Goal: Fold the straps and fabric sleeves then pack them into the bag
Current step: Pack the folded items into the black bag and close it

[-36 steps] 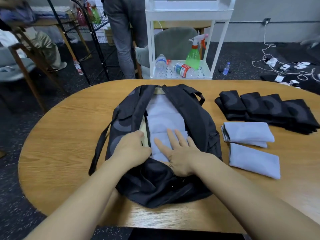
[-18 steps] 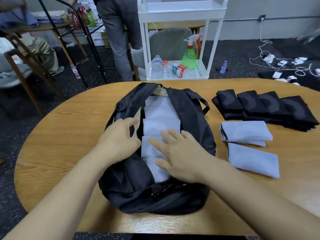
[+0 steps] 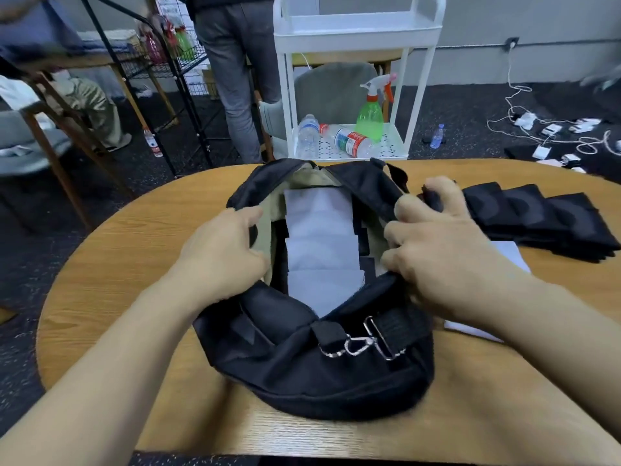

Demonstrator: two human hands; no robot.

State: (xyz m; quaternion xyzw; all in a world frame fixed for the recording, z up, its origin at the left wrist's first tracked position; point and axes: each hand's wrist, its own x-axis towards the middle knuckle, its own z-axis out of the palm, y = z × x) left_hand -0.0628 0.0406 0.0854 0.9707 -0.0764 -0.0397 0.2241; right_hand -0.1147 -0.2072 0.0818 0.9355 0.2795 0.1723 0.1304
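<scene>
Bag: your black bag lies open in the middle of the wooden table, its mouth facing up toward you.
Inside the bag: pale folded fabric sleeves sit in a row along the opening, with dark folded pieces showing at their edges.
Left hand: your left hand grips the left rim of the opening, fingers curled over the edge and the tan lining.
Right hand: your right hand grips the right rim, fingers curled round the black fabric.
Waiting on the table: black folded straps lie in a row to the right of the bag; a pale folded sleeve shows just behind your right wrist.
Beyond the table: a white cart holds a green spray bottle.
</scene>
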